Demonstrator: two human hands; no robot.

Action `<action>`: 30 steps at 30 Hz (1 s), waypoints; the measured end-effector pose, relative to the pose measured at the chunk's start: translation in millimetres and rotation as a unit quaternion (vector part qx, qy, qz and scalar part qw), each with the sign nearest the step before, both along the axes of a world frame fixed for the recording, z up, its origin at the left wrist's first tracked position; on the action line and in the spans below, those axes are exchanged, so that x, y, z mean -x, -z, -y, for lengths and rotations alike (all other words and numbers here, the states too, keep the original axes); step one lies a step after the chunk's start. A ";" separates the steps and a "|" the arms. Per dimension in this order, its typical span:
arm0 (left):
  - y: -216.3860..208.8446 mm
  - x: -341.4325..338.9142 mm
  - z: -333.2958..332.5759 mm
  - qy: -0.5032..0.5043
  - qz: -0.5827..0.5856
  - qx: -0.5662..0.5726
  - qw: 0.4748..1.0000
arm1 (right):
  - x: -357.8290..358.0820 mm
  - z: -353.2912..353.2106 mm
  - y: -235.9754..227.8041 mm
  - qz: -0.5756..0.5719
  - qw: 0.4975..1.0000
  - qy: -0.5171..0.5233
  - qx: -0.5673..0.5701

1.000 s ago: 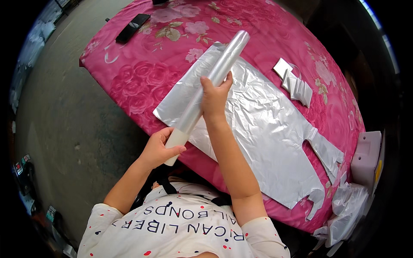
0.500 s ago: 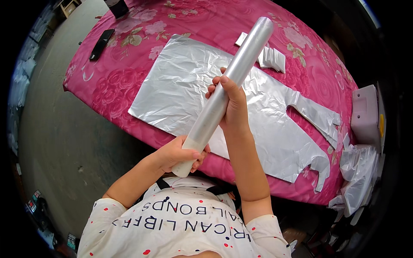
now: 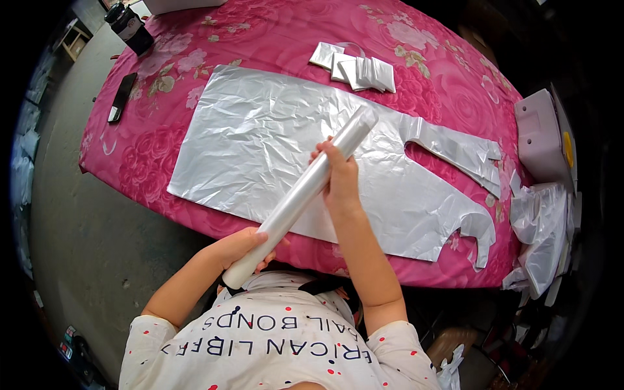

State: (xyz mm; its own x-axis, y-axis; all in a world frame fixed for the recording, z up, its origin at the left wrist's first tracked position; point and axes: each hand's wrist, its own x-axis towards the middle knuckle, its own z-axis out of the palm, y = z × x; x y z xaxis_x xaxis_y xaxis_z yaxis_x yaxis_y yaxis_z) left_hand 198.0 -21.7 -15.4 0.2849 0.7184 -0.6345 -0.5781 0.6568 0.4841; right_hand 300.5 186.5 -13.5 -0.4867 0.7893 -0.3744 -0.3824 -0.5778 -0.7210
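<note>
A long, pale, shiny roll of plastic film slants across the front of me, its far end up to the right, above the table. My left hand is wrapped round its near end, close to my shirt. Farther up, my right hand grips it with the thumb on top. Beneath the roll lies a big silvery plastic bag, spread flat and wrinkled, with its two handle strips toward the right. Several small folded silvery packets overlap beyond it.
A pink floral tablecloth covers the table. At the left are a black phone and a dark bottle. A pale bin and clear plastic bags stand at the right edge. Grey floor shows at the left.
The roll has come down and to the left in both hands, its far end now lower over the spread bag. My view has shifted, bringing in more of the table's far side.
</note>
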 end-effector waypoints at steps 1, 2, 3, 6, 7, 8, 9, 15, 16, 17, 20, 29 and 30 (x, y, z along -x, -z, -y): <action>6.2 1.3 11.2 0.013 0.045 -0.005 0.999 | -5.9 -20.0 -1.0 0.011 1.000 0.020 0.017; 11.2 2.9 19.9 0.033 0.063 -0.005 0.997 | -14.7 -42.7 13.2 0.027 0.999 0.027 0.007; 14.9 4.6 29.1 0.046 0.079 -0.005 0.996 | -19.6 -56.0 13.9 0.023 0.997 0.047 -0.049; 29.6 7.0 51.0 0.036 0.139 0.010 0.990 | -45.9 -99.0 22.7 0.137 0.983 0.003 -0.124; 31.9 6.8 56.1 0.021 0.160 0.020 0.987 | -52.3 -106.7 21.9 0.184 0.971 -0.044 -0.149; 31.8 6.4 58.5 0.016 0.161 0.025 0.987 | -54.0 -107.0 16.4 0.211 0.960 -0.103 -0.154; 31.2 6.2 60.8 0.010 0.157 0.028 0.987 | -53.4 -104.1 6.9 0.236 0.944 -0.165 -0.158; 25.7 8.2 59.7 0.011 0.137 0.040 0.990 | -42.4 -96.2 -16.8 0.302 0.853 -0.391 -0.167; 25.8 8.8 59.6 0.013 0.136 0.039 0.990 | -41.1 -97.9 -18.2 0.292 0.843 -0.418 -0.170; 25.7 9.5 59.9 0.015 0.134 0.038 0.990 | -40.3 -99.1 -18.8 0.282 0.832 -0.445 -0.172; 26.3 9.6 60.9 0.045 0.074 0.039 0.996 | -42.0 -102.6 -18.6 0.290 0.822 -0.462 -0.164; 21.1 23.3 86.9 0.073 0.066 0.051 0.994 | -66.2 -133.5 -6.0 0.334 0.854 -0.285 -0.280; 24.8 29.2 100.1 0.096 0.047 0.044 0.993 | -75.7 -148.6 -5.0 0.346 0.849 -0.250 -0.312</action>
